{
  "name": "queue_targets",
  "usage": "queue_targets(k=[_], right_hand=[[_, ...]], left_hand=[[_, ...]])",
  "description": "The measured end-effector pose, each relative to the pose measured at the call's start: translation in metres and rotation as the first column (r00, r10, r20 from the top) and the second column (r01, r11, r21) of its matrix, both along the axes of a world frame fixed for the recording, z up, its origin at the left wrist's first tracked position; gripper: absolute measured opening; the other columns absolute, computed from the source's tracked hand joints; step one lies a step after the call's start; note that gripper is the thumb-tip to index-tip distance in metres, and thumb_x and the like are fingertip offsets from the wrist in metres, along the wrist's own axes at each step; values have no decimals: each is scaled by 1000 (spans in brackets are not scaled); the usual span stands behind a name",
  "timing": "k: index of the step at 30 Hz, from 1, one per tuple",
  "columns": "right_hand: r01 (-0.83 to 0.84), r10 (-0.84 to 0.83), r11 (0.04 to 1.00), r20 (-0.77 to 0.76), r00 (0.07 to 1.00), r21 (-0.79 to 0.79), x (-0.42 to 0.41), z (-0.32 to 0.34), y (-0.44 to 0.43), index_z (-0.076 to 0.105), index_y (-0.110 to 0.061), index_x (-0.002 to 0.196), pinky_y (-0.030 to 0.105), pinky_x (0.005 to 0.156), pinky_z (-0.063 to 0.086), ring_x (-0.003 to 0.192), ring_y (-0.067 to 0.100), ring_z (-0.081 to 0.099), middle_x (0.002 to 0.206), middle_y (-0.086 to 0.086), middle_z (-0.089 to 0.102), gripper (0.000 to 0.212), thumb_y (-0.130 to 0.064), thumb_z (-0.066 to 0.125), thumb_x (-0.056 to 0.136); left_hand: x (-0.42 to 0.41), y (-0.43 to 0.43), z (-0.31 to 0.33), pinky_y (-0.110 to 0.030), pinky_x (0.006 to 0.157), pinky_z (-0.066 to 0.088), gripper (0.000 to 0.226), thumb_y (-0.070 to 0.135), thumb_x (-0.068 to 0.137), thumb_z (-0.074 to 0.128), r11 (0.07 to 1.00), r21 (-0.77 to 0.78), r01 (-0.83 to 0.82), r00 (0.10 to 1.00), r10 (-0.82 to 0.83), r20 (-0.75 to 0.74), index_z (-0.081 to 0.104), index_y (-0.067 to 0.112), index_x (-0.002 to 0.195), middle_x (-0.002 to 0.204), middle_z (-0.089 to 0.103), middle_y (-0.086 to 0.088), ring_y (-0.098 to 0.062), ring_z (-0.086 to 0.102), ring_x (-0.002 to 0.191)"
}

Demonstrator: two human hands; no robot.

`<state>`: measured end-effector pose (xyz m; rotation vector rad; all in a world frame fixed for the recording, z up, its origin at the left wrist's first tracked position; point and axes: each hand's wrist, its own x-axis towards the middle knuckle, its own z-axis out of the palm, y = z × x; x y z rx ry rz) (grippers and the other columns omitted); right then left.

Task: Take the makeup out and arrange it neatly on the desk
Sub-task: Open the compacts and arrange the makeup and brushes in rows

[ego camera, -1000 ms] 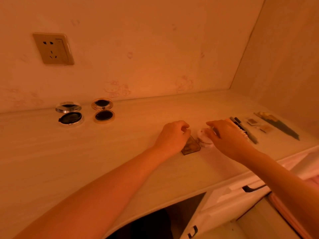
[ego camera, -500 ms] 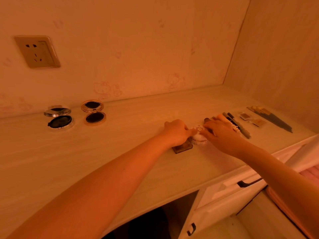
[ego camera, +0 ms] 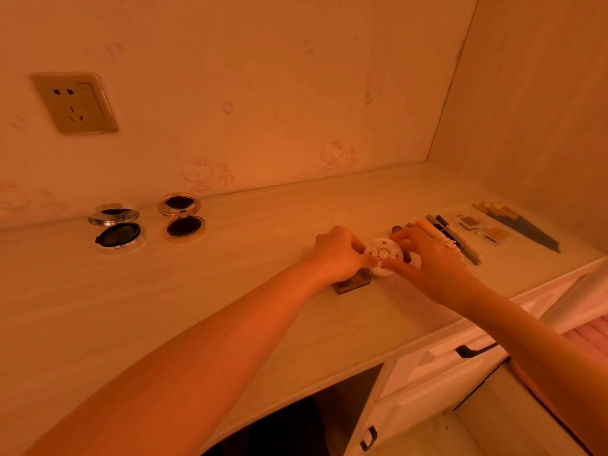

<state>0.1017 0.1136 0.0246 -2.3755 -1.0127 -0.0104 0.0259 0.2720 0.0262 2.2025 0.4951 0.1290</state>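
Left grip (ego camera: pixel 339 255) and right grip (ego camera: pixel 431 263) both pinch the round white compact (ego camera: pixel 383 253) by its rim, one from each side. The compact sits between them, apparently just above the counter (ego camera: pixel 230 281); contact cannot be confirmed. A brown square case (ego camera: pixel 350 285) lies on the counter under the left grip, just beside the compact. Pens (ego camera: pixel 459 240) lie side by side beyond the right grip, partly covered by it. Further right lie two small pans (ego camera: pixel 467 222), then brushes (ego camera: pixel 518 227). Well apart on the left, a silver compact (ego camera: pixel 118 232) and a gold compact (ego camera: pixel 182 218) lie open near the wall (ego camera: pixel 263 93).
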Motion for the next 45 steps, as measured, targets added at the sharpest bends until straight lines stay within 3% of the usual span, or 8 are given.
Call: queue_targets(k=[13, 17, 21, 28, 31, 37, 42, 45], right_hand=[[-2, 102, 937, -270, 958, 348, -18, 16, 1, 51, -26, 110, 21, 69, 55, 96, 10, 63, 112, -3, 61, 41, -18, 73, 77], [18, 178, 893, -388, 904, 451, -26, 28, 9, 55, -22, 120, 23, 71, 56, 98, 11, 65, 115, 0, 65, 40, -16, 68, 83], [26, 245, 848, -434, 867, 530, -40, 35, 25, 58, -18, 124, 21, 77, 56, 101, 8, 64, 119, -2, 62, 36, -14, 60, 89], [0, 301, 853, -491, 818, 523, -57, 35, 51, 56, -29, 124, 34, 82, 58, 99, 16, 68, 118, 2, 63, 33, -23, 57, 92], [-62, 307, 885, -478, 823, 461, -65, 34, 64, 56, -25, 126, 34, 82, 58, 98, 15, 67, 119, 1, 63, 35, -25, 59, 91], [-191, 332, 917, -403, 853, 351, -83, 31, 91, 57, -26, 124, 8, 65, 48, 93, -10, 61, 111, -7, 66, 41, -27, 68, 84], [-280, 380, 916, -392, 838, 289, -100, 27, 115, 54, -24, 128, 24, 81, 54, 104, 7, 62, 117, -3, 64, 51, -26, 71, 81], [-309, 406, 908, -406, 819, 283, -108, 26, 129, 53, -28, 124, 21, 78, 54, 104, 4, 61, 118, -5, 63, 47, -25, 71, 81]], left_hand=[[-25, -4, 7, -15, 57, 46, 34, 23, 69, 84, 978, -203, -57, 971, 102, 218, 69, 17, 99, 96, 68, 3, -2, 59, 76], [-38, 3, 11, -28, 70, 57, 37, 25, 71, 83, 924, -379, -44, 944, 162, 287, 66, 20, 103, 95, 71, 2, -11, 67, 86], [-51, 14, 11, -25, 79, 56, 41, 25, 75, 79, 842, -538, -40, 920, 242, 309, 63, 22, 113, 97, 70, 1, -10, 67, 91], [-77, 31, 17, -27, 72, 57, 32, 13, 82, 71, 570, -819, 63, 904, 315, 288, 64, 4, 112, 112, 68, -15, -21, 70, 90], [-89, 41, 16, -28, 71, 57, 32, 14, 82, 72, 562, -827, 10, 893, 367, 260, 63, 2, 110, 109, 67, -15, -20, 70, 85], [-117, 63, 14, -32, 76, 59, 45, 22, 78, 75, 546, -828, -128, 877, 452, 163, 58, 1, 113, 106, 69, -14, -24, 70, 90], [-141, 78, 11, -32, 77, 58, 46, 22, 79, 74, 518, -836, -179, 863, 492, 120, 54, 3, 116, 101, 71, -13, -22, 70, 89], [-156, 89, 10, -35, 84, 57, 41, 21, 83, 70, 496, -852, -170, 849, 513, 129, 55, 3, 117, 106, 69, -11, -23, 68, 94]])
